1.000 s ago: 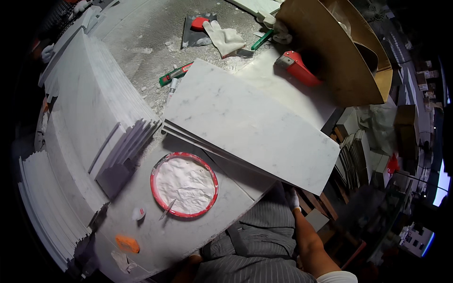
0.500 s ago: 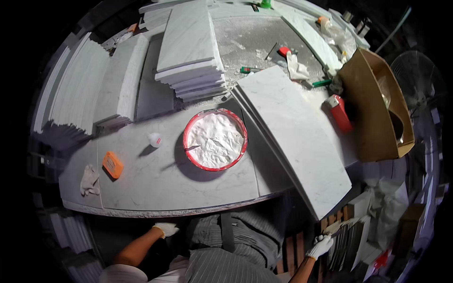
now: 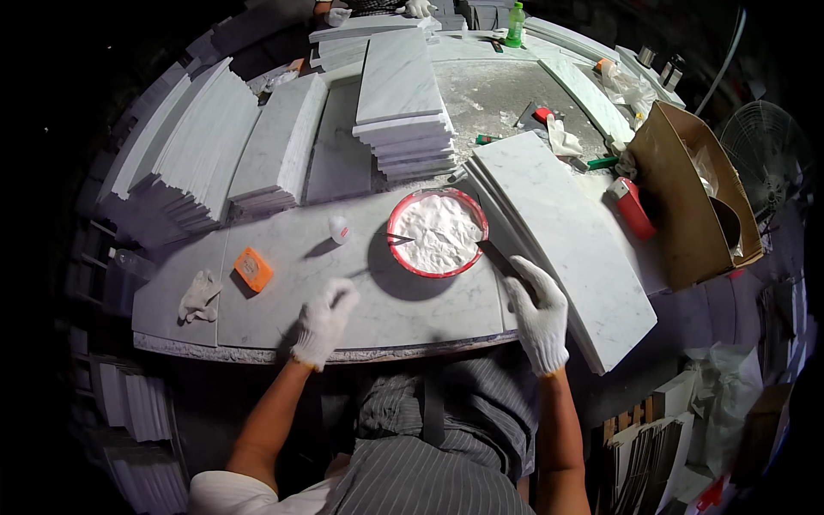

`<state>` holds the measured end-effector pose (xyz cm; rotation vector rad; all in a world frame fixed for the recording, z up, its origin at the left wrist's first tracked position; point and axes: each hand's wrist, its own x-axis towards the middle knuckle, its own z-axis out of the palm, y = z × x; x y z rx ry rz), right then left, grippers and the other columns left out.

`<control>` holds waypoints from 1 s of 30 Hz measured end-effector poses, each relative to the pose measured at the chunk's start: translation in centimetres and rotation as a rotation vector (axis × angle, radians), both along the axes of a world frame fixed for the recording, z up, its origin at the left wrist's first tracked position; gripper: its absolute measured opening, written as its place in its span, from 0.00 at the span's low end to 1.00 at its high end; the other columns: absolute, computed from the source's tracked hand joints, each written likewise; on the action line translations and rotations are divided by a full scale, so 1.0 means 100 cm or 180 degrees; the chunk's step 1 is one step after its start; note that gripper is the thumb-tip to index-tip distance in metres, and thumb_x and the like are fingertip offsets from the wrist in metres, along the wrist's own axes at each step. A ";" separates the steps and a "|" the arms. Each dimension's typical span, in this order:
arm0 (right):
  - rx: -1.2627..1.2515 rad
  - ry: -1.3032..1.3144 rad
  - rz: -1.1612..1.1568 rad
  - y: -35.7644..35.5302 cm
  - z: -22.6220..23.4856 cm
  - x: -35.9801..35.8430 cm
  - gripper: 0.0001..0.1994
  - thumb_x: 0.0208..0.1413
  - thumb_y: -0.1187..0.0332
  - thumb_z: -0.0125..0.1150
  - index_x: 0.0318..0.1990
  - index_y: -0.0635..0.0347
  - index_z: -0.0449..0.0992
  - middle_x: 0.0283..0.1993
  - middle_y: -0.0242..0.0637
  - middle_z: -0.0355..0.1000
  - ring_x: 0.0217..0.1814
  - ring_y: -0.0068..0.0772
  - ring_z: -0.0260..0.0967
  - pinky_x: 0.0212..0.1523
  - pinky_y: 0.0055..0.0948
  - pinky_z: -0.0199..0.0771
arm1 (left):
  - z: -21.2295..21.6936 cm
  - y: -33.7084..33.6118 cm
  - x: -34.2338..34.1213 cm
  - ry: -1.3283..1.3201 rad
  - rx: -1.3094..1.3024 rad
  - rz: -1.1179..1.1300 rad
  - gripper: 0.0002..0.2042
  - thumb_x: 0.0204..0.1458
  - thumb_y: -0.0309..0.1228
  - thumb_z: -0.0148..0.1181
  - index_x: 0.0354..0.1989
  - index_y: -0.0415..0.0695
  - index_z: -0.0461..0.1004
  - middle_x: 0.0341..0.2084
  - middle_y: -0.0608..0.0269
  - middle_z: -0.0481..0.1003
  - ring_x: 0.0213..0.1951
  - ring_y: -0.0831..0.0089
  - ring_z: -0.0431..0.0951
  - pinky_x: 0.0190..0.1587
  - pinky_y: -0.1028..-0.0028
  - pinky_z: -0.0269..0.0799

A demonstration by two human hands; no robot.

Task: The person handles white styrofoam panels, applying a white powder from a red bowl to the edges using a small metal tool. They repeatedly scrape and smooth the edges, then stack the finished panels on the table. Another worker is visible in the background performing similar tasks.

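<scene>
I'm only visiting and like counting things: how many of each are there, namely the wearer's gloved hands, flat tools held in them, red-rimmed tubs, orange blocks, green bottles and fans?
Gloved hands: 2, left hand and right hand
Held flat tool: 1
Red-rimmed tub: 1
Orange block: 1
Green bottle: 1
Fan: 1
Total: 7

Matt knitted cloth covers the left hand [image 3: 324, 324] and right hand [image 3: 539, 311]. The blade [image 3: 499, 258] looks like dull metal, the slab [image 3: 566, 236] smooth stone; the tub [image 3: 435, 274] is plastic, the paste [image 3: 439, 228] matt, creased, the box [image 3: 669, 206] matt cardboard.
</scene>
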<state>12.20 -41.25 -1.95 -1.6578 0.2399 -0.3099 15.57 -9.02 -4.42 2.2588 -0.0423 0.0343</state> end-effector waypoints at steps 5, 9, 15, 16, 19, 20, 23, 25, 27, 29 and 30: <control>-0.1005 -0.0276 -0.0097 0.012 -0.048 0.041 0.12 0.54 0.70 0.64 0.46 0.57 0.79 0.42 0.41 0.78 0.44 0.41 0.77 0.45 0.32 0.76 | -0.071 0.006 0.063 -0.1434 0.0439 0.1067 0.24 0.48 0.33 0.68 0.54 0.44 0.68 0.44 0.55 0.74 0.46 0.62 0.75 0.49 0.65 0.71; -0.1492 -0.0328 -0.0174 0.021 -0.047 0.052 0.12 0.54 0.68 0.63 0.46 0.57 0.79 0.42 0.42 0.78 0.44 0.41 0.77 0.46 0.32 0.75 | -0.079 0.004 0.083 -0.1611 0.0885 0.1140 0.30 0.45 0.37 0.70 0.56 0.45 0.65 0.48 0.51 0.71 0.50 0.55 0.72 0.52 0.60 0.68; -0.1708 -0.0050 -0.0099 0.030 -0.044 0.064 0.14 0.54 0.69 0.63 0.48 0.62 0.79 0.43 0.46 0.78 0.46 0.39 0.78 0.48 0.31 0.75 | -0.077 0.000 0.100 -0.1392 0.0838 0.1321 0.29 0.46 0.40 0.69 0.55 0.45 0.66 0.48 0.50 0.72 0.48 0.52 0.72 0.51 0.59 0.68; -0.1707 -0.0118 -0.0104 0.030 -0.049 0.066 0.14 0.54 0.69 0.63 0.48 0.62 0.79 0.42 0.45 0.78 0.44 0.38 0.78 0.46 0.30 0.75 | -0.076 -0.002 0.101 -0.1417 0.0818 0.1324 0.29 0.46 0.40 0.69 0.55 0.45 0.66 0.47 0.50 0.72 0.48 0.52 0.72 0.51 0.58 0.68; -0.1487 -0.0073 -0.0074 0.029 -0.060 0.071 0.14 0.54 0.68 0.62 0.48 0.61 0.79 0.41 0.45 0.79 0.41 0.38 0.77 0.45 0.30 0.75 | -0.073 -0.005 0.100 -0.1375 0.0704 0.1327 0.28 0.47 0.40 0.69 0.54 0.44 0.66 0.47 0.50 0.72 0.48 0.53 0.72 0.51 0.59 0.68; -0.1275 0.0106 -0.0035 0.029 -0.060 0.071 0.14 0.54 0.66 0.62 0.47 0.60 0.80 0.43 0.45 0.78 0.45 0.41 0.77 0.47 0.32 0.74 | -0.073 -0.005 0.099 -0.1366 0.0680 0.1304 0.28 0.47 0.40 0.69 0.54 0.44 0.66 0.47 0.50 0.72 0.48 0.53 0.72 0.51 0.59 0.68; -0.0857 0.0372 0.0081 0.027 -0.057 0.072 0.14 0.54 0.65 0.62 0.46 0.60 0.80 0.44 0.46 0.78 0.48 0.45 0.76 0.50 0.33 0.74 | -0.073 -0.003 0.100 -0.1369 0.0636 0.1203 0.27 0.47 0.38 0.69 0.54 0.42 0.66 0.47 0.51 0.72 0.48 0.54 0.73 0.51 0.59 0.68; -0.0697 0.0409 0.0137 0.024 -0.059 0.074 0.15 0.54 0.65 0.62 0.46 0.62 0.80 0.44 0.47 0.78 0.49 0.45 0.76 0.51 0.33 0.73 | -0.072 -0.003 0.099 -0.1335 0.0599 0.1164 0.27 0.47 0.38 0.70 0.53 0.42 0.66 0.47 0.50 0.73 0.48 0.54 0.73 0.51 0.59 0.68; -0.0581 0.0395 0.0179 0.022 -0.062 0.075 0.15 0.54 0.65 0.61 0.47 0.63 0.80 0.44 0.48 0.78 0.49 0.46 0.76 0.51 0.33 0.73 | -0.073 -0.003 0.100 -0.1310 0.0542 0.1143 0.27 0.47 0.38 0.70 0.53 0.41 0.66 0.47 0.50 0.73 0.48 0.54 0.73 0.51 0.59 0.68; -0.0465 0.0421 0.0216 0.020 -0.063 0.075 0.15 0.54 0.65 0.61 0.47 0.64 0.79 0.44 0.49 0.78 0.48 0.45 0.76 0.51 0.33 0.73 | -0.076 -0.002 0.102 -0.1258 0.0506 0.1140 0.27 0.47 0.38 0.69 0.54 0.41 0.66 0.47 0.50 0.72 0.49 0.54 0.72 0.51 0.59 0.68; -0.0405 0.0426 0.0243 0.020 -0.064 0.076 0.16 0.54 0.66 0.61 0.47 0.65 0.79 0.44 0.49 0.78 0.48 0.45 0.77 0.50 0.32 0.73 | -0.075 -0.001 0.103 -0.1206 0.0511 0.1154 0.28 0.48 0.38 0.69 0.54 0.40 0.66 0.47 0.50 0.72 0.50 0.55 0.72 0.52 0.60 0.68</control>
